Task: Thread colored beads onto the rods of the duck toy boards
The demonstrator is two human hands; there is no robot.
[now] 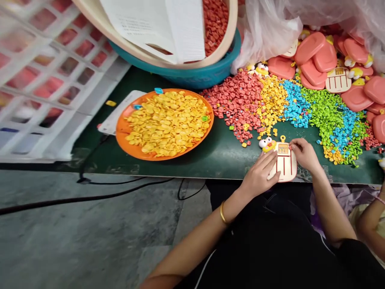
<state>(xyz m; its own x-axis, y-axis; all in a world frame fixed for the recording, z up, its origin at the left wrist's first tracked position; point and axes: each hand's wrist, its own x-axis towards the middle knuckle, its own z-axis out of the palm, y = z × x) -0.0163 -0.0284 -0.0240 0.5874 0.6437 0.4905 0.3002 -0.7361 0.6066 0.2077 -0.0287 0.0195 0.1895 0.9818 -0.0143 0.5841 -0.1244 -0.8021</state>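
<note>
A cream-coloured toy board (289,166) with slots lies at the table's front edge. At its upper left is a yellow duck head (267,144) with bulging white eyes, and a small yellow loop (282,138) stands at its top. My left hand (261,173) grips the board from the left, fingers across its face and thumb near the lower edge. At the upper right edge of the board, my right hand (304,154) is closed in a pinch, with a bit of a small red piece (290,147) showing at the fingertips.
Heaps of small red (237,100), yellow (273,98), blue (296,105) and green pieces (326,110) lie behind the board. An orange plate (122,138) of yellow discs stands left. Behind are stacked basins (192,76), white crates (60,100) and coral-coloured toy parts (323,56). Another person's arm (371,224) is at right.
</note>
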